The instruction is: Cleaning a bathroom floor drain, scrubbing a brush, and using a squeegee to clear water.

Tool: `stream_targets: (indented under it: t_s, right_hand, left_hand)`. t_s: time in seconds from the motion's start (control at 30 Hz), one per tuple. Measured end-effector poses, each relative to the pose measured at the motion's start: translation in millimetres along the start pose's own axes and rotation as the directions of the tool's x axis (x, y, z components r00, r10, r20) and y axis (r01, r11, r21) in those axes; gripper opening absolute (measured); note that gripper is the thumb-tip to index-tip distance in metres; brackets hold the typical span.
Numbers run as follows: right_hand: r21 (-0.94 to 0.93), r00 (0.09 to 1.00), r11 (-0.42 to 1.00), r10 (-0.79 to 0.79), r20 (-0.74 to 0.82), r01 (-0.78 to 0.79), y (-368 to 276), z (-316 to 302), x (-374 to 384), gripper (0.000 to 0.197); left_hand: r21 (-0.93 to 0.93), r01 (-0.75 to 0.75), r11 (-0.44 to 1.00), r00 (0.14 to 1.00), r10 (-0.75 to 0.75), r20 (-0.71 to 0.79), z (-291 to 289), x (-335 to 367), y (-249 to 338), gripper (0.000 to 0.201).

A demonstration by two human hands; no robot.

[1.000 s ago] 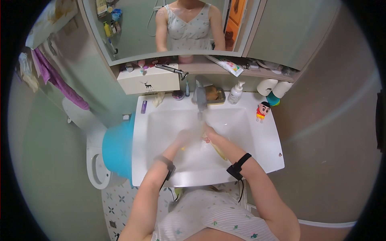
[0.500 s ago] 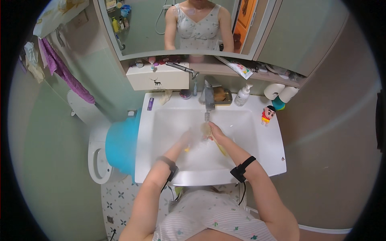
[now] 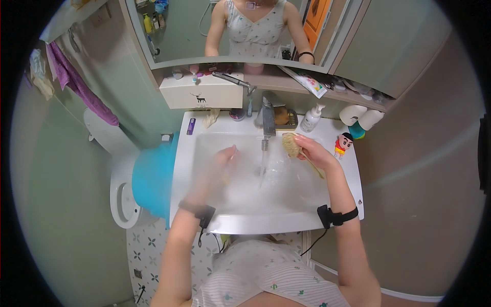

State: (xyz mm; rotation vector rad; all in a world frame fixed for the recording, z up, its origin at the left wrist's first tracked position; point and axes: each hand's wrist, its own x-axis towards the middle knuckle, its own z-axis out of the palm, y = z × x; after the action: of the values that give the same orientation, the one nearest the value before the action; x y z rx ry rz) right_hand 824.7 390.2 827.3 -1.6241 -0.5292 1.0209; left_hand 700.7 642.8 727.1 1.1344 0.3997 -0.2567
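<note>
My right hand (image 3: 310,151) is closed around a scrub brush (image 3: 290,146) with dense pale bristles, just right of the faucet. Its slim yellowish handle slants down toward the basin's right side. Water runs from the faucet (image 3: 268,120) into the white sink (image 3: 245,224), to the left of the brush. Over the basin's left half, my left hand (image 3: 223,157) looks closed behind a blurry haze. A faint yellow bit shows below its fingers; its kind is too blurred to tell.
A soap dish (image 3: 286,118), a white pump bottle (image 3: 312,118) and a cartoon figure (image 3: 343,145) stand along the sink's back and right rim. A white box (image 3: 202,93) sits on the shelf. Left of the sink is a blue tub (image 3: 152,179) beside the toilet (image 3: 123,204).
My right hand has carried the brush up and right, out from under the faucet. My left hand has moved up and left, away from the running water.
</note>
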Motion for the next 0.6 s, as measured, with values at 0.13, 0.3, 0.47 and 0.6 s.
stream_targets:
  t_s: [0.13,0.3,0.47,0.6]
  right_hand:
    - [-0.735,0.992,0.673,-0.006,-0.125,-0.089,97,-6,21,0.037]
    - [-0.722,0.954,0.666,0.299,0.028,-0.187,146,21,50,0.045]
    - [-0.636,0.971,0.736,0.132,-0.200,-0.231,113,-1,57,0.052]
    - [-0.153,0.908,0.897,0.398,-0.131,-0.416,134,3,66,0.050]
  left_hand:
    - [0.845,-0.516,0.137,0.719,0.605,0.341,5,-53,-31,0.036]
    - [0.736,0.304,0.605,0.939,-0.318,-0.126,-40,24,-86,0.046]
    - [0.761,0.072,0.645,0.996,-0.082,-0.025,35,26,-41,0.052]
    - [0.798,-0.096,0.594,0.992,0.119,0.030,60,70,-86,0.048]
